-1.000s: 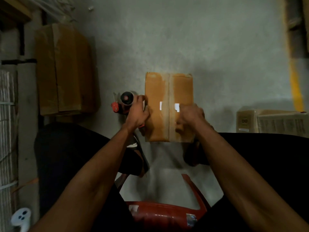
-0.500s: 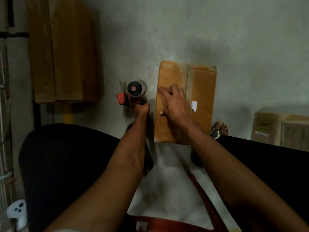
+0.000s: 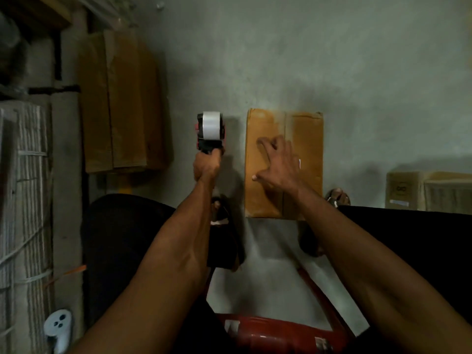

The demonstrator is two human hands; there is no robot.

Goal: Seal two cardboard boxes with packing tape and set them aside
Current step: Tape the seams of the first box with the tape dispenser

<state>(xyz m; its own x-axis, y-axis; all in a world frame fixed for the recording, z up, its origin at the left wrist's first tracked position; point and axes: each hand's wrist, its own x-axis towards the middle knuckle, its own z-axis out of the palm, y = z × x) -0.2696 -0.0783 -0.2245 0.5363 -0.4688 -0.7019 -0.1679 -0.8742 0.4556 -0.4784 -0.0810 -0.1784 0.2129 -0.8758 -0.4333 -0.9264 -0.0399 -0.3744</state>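
The cardboard box [image 3: 304, 139] lies flat on the concrete floor [image 3: 332, 60] at the centre of the frame, a little right of the middle, its two top flaps closed and meeting along a seam that runs up and down the picture; the right hand [image 3: 277, 166] rests on the box's left flap with fingers spread and straight, its grip open and pressing rather than pinching. Just left of the box, apart from it, the left hand [image 3: 207, 166] has its grip curled round the handle of a tape dispenser [image 3: 210, 131] (red and black, with a pale roll of tape facing the camera), held upright above the floor. Below the box, both forearms reach in from the lower edge of the frame; a foot in a dark sandal [image 3: 224, 231] shows beneath the left wrist, and toes [image 3: 337, 196] show at the box's lower right corner. A larger cardboard box [image 3: 120, 98] sits at upper left; another box [image 3: 429, 191] at the right edge; a red stool [image 3: 281, 333] at the bottom centre; a white controller [image 3: 58, 328] at lower left.
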